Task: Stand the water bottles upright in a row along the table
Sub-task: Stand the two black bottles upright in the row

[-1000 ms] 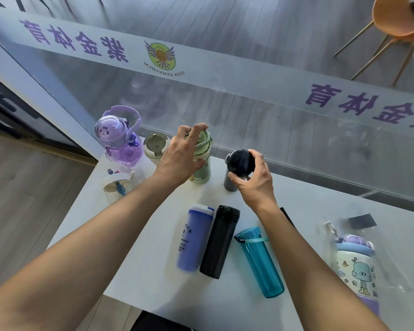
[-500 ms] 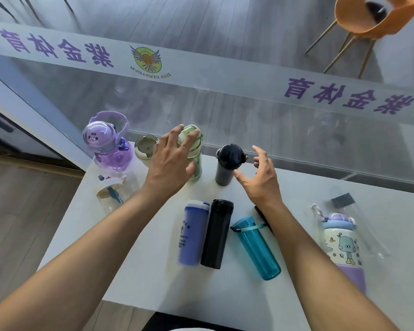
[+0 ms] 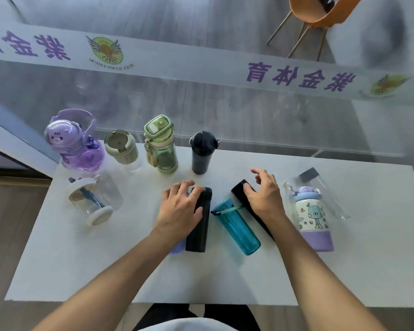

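Four bottles stand upright along the far edge: a purple bear bottle (image 3: 74,144), a beige cup (image 3: 121,149), a green bottle (image 3: 160,144) and a dark navy bottle (image 3: 201,151). In the middle a black bottle (image 3: 200,230), a teal bottle (image 3: 237,225) and a second black bottle (image 3: 238,189) lie flat. My left hand (image 3: 179,209) lies over a mostly hidden lavender bottle (image 3: 177,248), fingertips on the first black bottle's cap. My right hand (image 3: 264,194) hovers on the second black bottle, fingers spread.
A clear bottle with a white lid (image 3: 93,201) lies at the left. A cartoon-printed bottle (image 3: 313,218) and a clear bottle with a black cap (image 3: 325,187) lie at the right. A glass wall (image 3: 225,111) runs behind the white table (image 3: 105,271).
Both hands let go of the upright green and dark navy bottles and came back toward me, down onto the lying bottles. The camera tilted down.
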Tool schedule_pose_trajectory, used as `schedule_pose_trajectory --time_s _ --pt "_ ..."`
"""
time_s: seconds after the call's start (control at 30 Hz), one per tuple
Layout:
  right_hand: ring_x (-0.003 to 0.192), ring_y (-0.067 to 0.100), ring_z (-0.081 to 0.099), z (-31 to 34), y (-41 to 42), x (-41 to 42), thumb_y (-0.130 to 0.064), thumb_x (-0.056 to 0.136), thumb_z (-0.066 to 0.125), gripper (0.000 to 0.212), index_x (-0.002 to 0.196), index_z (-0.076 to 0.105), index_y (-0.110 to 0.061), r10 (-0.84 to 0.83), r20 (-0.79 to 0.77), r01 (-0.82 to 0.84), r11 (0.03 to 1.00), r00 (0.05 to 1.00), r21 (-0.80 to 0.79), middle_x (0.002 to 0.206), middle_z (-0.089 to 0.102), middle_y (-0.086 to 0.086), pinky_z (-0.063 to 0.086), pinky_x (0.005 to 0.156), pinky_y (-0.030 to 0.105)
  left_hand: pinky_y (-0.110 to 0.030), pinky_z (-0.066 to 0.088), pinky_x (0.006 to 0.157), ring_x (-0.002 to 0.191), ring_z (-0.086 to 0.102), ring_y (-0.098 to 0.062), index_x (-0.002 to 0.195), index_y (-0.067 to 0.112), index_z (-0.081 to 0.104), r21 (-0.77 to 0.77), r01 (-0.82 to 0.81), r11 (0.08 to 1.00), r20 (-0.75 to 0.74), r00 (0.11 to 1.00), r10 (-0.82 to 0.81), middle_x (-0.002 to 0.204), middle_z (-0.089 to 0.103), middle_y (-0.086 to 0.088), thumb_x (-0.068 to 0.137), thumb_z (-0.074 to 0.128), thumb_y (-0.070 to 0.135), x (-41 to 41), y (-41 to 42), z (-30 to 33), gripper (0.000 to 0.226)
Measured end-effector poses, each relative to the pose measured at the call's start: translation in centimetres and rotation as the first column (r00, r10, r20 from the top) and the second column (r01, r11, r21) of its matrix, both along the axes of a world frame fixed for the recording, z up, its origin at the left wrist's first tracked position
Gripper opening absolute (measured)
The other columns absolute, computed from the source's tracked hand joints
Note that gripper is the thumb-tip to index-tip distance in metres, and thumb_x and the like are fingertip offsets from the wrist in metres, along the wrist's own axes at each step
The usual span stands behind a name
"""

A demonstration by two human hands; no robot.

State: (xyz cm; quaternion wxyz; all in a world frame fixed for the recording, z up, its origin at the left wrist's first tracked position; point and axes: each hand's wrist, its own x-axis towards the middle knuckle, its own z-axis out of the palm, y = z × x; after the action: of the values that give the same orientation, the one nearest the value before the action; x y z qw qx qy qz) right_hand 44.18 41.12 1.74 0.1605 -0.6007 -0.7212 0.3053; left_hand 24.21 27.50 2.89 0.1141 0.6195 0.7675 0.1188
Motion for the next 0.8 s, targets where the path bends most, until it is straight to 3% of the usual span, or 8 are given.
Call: schedule_pose_trajectory --time_s 0.17,0.37,0.53,0.67,0.8 --pt "0.119 0.023 0.056 -1.9 0.4 2.5 -0.029 0.091 0.066 0.047 0.135 0.052 -0.022 0.04 0.095 -0.029 0.993 0.995 -0.111 0.131 0.054 0.007 0.046 0.101 0.034 -0.046 0.026 0.11 0.137 0.03 -0.03 0.143 0.031 0.036 -0.21 0.06 0.976 0.021 0.998 -0.056 0.15 0.035 -0.005 0.089 0.054 0.038 3.6 -0.8 -2.5 0.057" --pt "0.121 0.026 0.055 -3.9 2.3 3.7 -0.037 0.09 0.063 0.049 0.136 0.051 -0.022 0.132 0.175 -0.101 0.979 0.976 -0.174 0.131 0.055 0.008 0.045 0.104 0.041 -0.051 0.019 0.116 0.144 0.019 -0.034 0.147 0.033 0.029 -0.333 -0.01 0.943 -0.023 1.0 0.003 0.157 0.026 -0.009 0.09 0.056 0.034 5.4 -0.8 -4.8 0.064" --pt "0.124 0.031 0.052 -5.0 4.1 2.2 -0.053 0.084 0.067 0.071 0.143 0.041 -0.023 0.223 0.351 -0.138 0.958 0.909 -0.251 0.137 0.052 0.009 0.044 0.103 0.041 -0.061 -0.001 0.116 0.148 -0.002 -0.039 0.151 0.042 0.01 -0.416 -0.119 0.902 -0.079 0.992 0.095 0.164 0.003 -0.009 0.083 0.065 0.045 5.7 -1.0 -5.9 0.088" --pt "0.123 0.031 0.052 -6.5 5.1 0.9 -0.054 0.08 0.07 0.073 0.139 0.041 -0.024 0.32 0.412 -0.177 0.921 0.853 -0.348 0.132 0.053 0.008 0.042 0.102 0.041 -0.063 -0.005 0.116 0.149 -0.003 -0.038 0.152 0.042 0.005 -0.446 -0.141 0.884 -0.133 0.987 0.091 0.164 0.001 -0.008 0.084 0.065 0.044 5.8 -1.2 -6.0 0.091" --pt "0.114 0.031 0.057 -7.4 5.5 0.7 -0.048 0.075 0.073 0.066 0.129 0.047 -0.02 0.321 0.382 -0.188 0.919 0.867 -0.346 0.122 0.058 0.008 0.045 0.096 0.04 -0.063 -0.005 0.116 0.149 -0.002 -0.037 0.152 0.04 0.007 -0.444 -0.161 0.881 -0.143 0.984 0.107 0.164 0.002 -0.008 0.084 0.065 0.039 6.0 -1.0 -6.0 0.089"
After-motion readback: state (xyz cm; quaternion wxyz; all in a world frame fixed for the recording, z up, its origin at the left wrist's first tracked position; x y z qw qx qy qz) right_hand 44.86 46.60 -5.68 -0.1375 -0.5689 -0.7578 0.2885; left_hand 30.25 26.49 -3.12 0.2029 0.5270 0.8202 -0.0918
